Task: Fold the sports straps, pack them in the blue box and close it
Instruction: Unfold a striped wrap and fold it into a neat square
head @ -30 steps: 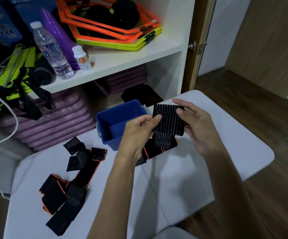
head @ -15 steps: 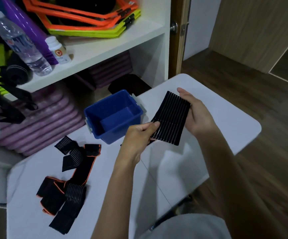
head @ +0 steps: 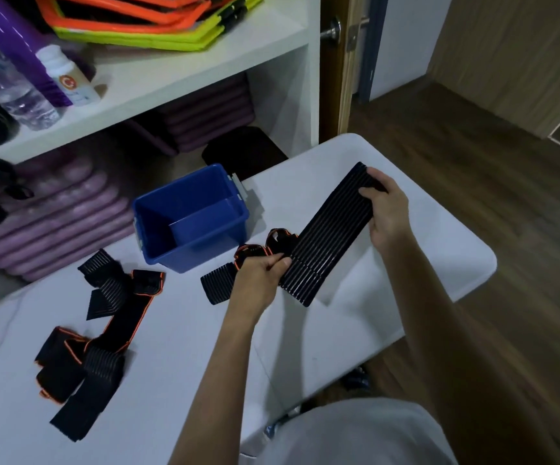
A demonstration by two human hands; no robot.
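Observation:
A black ribbed sports strap [head: 330,229] is stretched out above the white table [head: 177,364]. My left hand [head: 260,280] pinches its near end and my right hand [head: 387,209] grips its far end. The rest of this strap, with orange edging [head: 265,248], trails behind my left hand onto the table. The open blue box [head: 191,218] stands just left of the strap, with what looks like a blue panel leaning inside it. Another black strap with orange trim [head: 104,327] lies loose in a heap at the table's left.
A white shelf unit [head: 157,78] stands behind the table with a water bottle [head: 6,85], a small white bottle [head: 70,78], orange and yellow frames [head: 157,25] and purple mats [head: 53,216] below. A door frame [head: 345,62] and wooden floor [head: 506,229] lie to the right.
My hands have moved apart and pulled the folded ribbed strap out longer, my right hand going away to the right. The view has shifted left and down.

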